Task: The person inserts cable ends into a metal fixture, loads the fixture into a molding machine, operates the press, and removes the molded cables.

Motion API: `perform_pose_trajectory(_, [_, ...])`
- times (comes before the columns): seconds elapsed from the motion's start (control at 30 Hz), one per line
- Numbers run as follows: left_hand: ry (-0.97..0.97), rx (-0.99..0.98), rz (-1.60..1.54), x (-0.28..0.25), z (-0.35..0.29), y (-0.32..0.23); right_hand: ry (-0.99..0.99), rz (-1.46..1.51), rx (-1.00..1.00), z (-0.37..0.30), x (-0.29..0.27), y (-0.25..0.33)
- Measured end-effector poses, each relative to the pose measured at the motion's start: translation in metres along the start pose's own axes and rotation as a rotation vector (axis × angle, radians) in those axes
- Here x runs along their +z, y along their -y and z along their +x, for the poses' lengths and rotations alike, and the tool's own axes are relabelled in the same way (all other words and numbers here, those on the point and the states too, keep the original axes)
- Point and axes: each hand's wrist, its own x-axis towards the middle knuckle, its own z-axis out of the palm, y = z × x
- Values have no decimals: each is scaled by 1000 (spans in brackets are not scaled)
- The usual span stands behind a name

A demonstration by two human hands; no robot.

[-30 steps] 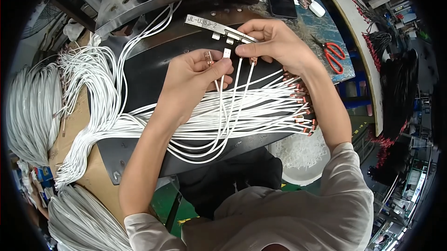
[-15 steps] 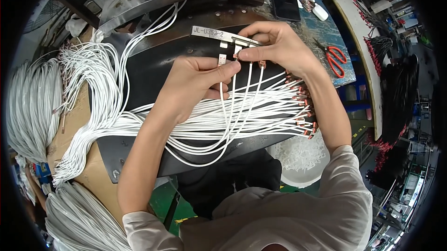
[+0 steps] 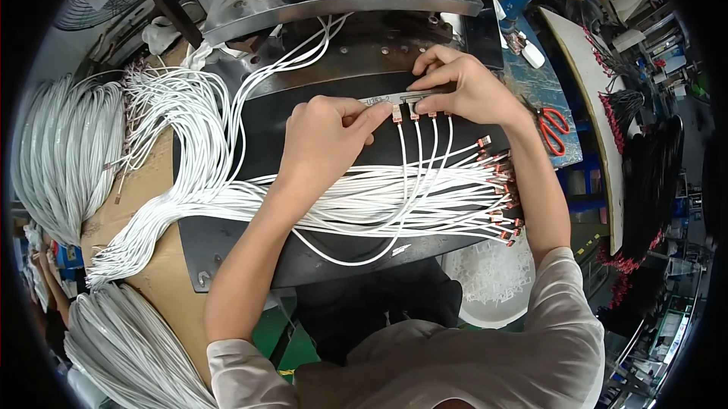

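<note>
Visibly, the right hand (image 3: 474, 92) clamps a dark-lettered metal strip (image 3: 390, 97) while the left hand (image 3: 324, 132), grip together, covers one end.

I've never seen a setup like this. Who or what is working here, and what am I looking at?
There's no machine at work in these pictures' middle: these are a person's two bare hands, seen from above by a wide camera worn on the head, so straight edges bend. The right hand holds a pale strip with a row of cable plugs along it. The left hand is at the leftmost plug; exactly what it pinches is hard to tell. White cables lie bunched on the black surface. Red-handled scissors lie farther right.
</note>
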Motion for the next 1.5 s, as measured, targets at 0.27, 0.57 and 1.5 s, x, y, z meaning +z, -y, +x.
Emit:
perform_pose_trajectory(0.27, [-685, 852, 548, 6, 43, 23, -331, -565, -113, 69, -10, -31])
perform_pose_trajectory(0.57, [-574, 534, 856, 2, 118, 11, -755, -700, -222, 166, -5, -90])
perform_pose_trajectory(1.5, [-354, 569, 631, -34, -92, 40, 206, -79, 111, -22, -56, 4])
